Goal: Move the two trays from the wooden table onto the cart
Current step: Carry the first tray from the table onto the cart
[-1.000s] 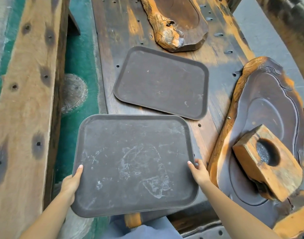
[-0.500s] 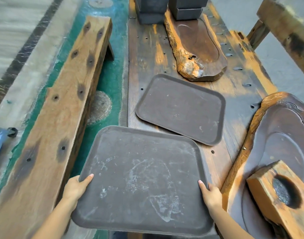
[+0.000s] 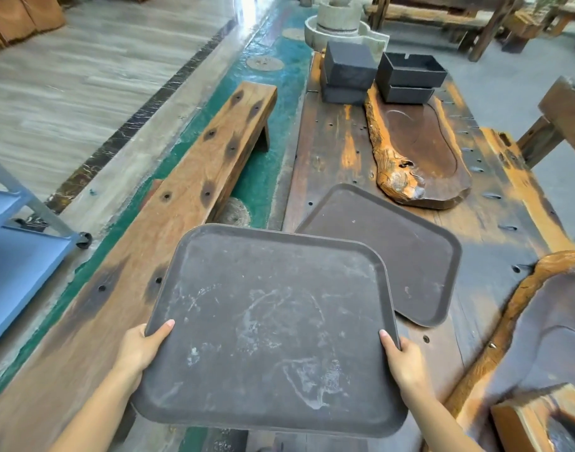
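Head cam, left to right: blue cart (image 3: pixel 15 265) at the edge, then left hand (image 3: pixel 139 349) and right hand (image 3: pixel 406 363) gripping opposite rims of a scuffed brown tray (image 3: pixel 266 327) held over the wooden bench (image 3: pixel 168 216). Second tray (image 3: pixel 403 249) lies flat on the wooden table (image 3: pixel 331 151), partly under the held one. No readable writing anywhere.

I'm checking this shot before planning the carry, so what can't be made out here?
- Cart, head view: cut off by the left edge; only part of its blue shelves shows.
- Second tray: its near corner is hidden behind the held tray.
- Fingers of the left hand and right hand: under the held tray, only thumbs show.
- Wooden block: cut off at the bottom right corner.
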